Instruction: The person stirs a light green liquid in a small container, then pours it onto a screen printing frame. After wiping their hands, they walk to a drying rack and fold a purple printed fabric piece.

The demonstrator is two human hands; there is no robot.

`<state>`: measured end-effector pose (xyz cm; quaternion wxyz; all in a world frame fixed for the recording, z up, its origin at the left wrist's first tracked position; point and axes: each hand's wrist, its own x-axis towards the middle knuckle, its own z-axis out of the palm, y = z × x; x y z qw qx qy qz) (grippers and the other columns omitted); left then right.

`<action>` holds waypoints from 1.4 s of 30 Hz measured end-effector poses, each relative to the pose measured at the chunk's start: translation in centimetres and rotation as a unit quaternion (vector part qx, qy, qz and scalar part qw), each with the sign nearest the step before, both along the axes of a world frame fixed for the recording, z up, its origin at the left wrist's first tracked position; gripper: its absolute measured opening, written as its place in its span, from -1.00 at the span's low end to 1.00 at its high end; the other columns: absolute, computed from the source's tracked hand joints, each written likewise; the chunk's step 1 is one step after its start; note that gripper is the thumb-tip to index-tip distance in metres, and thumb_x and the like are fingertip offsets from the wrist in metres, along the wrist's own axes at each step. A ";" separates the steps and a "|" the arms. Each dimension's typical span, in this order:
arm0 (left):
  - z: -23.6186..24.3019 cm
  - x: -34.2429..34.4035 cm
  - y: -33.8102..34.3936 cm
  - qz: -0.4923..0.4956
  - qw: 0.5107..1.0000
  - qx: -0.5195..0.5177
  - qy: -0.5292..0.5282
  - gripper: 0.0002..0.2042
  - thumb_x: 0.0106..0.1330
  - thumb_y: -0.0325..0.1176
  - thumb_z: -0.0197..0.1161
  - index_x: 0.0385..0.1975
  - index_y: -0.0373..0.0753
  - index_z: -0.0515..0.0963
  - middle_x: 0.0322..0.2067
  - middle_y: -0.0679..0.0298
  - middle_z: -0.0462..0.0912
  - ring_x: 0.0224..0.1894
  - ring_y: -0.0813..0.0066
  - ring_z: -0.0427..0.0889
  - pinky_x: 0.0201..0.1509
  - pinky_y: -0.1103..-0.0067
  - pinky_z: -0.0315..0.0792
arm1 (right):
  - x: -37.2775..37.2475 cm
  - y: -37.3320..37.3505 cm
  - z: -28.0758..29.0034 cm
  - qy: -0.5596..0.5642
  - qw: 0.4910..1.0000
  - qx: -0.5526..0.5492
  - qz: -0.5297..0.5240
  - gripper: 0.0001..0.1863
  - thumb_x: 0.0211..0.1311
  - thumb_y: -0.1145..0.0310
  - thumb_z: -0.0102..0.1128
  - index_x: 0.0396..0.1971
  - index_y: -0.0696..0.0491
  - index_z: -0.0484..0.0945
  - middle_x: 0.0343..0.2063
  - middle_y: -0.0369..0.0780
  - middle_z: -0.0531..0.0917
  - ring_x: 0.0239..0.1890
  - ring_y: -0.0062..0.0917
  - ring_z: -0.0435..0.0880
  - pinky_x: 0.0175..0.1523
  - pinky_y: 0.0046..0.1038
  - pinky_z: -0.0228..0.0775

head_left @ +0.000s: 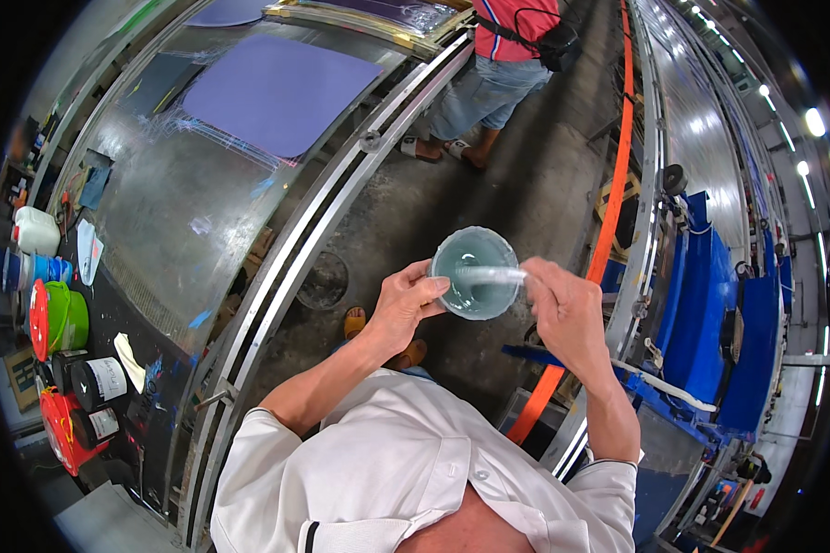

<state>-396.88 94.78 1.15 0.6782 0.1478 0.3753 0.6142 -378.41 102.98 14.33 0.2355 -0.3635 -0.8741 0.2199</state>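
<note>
White short-sleeved shirt [378, 461] above bare forearms and hands [570, 309]
The open placket [451, 475], near six o'clock, carries a pale round button [481, 475]; a short black stripe [312, 537] crosses the white fabric at seven o'clock; yellow-orange sandals [355, 324] show between six and eight o'clock, just off centre.

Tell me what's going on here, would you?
The person's left hand holds a round, pale translucent plastic-looking cup by its side, above the grey floor. The right hand grips a whitish, slender tool reaching across the cup's opening; it is blurred, so probably moving, and whether its tip touches the contents is unclear. Up ahead, a co-worker in a red top stands beside the long grey table with a flat purple sheet on it.
</note>
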 end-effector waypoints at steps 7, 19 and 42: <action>-0.4 0.0 0.2 0.010 1.000 -0.022 0.012 -0.35 0.16 -0.18 0.35 0.15 -0.51 0.33 -0.04 0.08 0.55 0.02 0.36 0.61 0.18 0.33 0.51 | 1.2 -0.6 0.4 -0.060 0.996 0.038 0.054 -0.83 0.11 0.61 0.09 -0.28 0.12 0.52 -0.60 -0.10 0.51 -0.55 -0.14 0.54 -0.44 -0.25 0.38; 0.0 -0.3 0.5 0.009 1.000 0.003 -0.007 -0.32 0.17 -0.21 0.36 0.20 -0.53 0.31 -0.02 0.06 0.55 0.01 0.37 0.61 0.16 0.36 0.52 | 0.5 -0.3 0.2 0.004 0.991 -0.124 -0.050 -0.92 0.21 0.56 0.10 -0.30 0.12 0.53 -0.58 -0.05 0.52 -0.53 -0.11 0.54 -0.40 -0.24 0.36; 0.0 0.9 -0.6 -0.022 1.000 0.009 -0.007 -0.30 0.14 -0.17 0.39 0.19 -0.52 0.32 -0.05 0.10 0.57 0.00 0.40 0.62 0.16 0.37 0.52 | 1.7 -0.7 -1.0 -0.007 0.999 -0.025 -0.039 -0.88 0.24 0.55 0.10 -0.25 0.13 0.57 -0.56 -0.05 0.56 -0.52 -0.09 0.53 -0.39 -0.32 0.38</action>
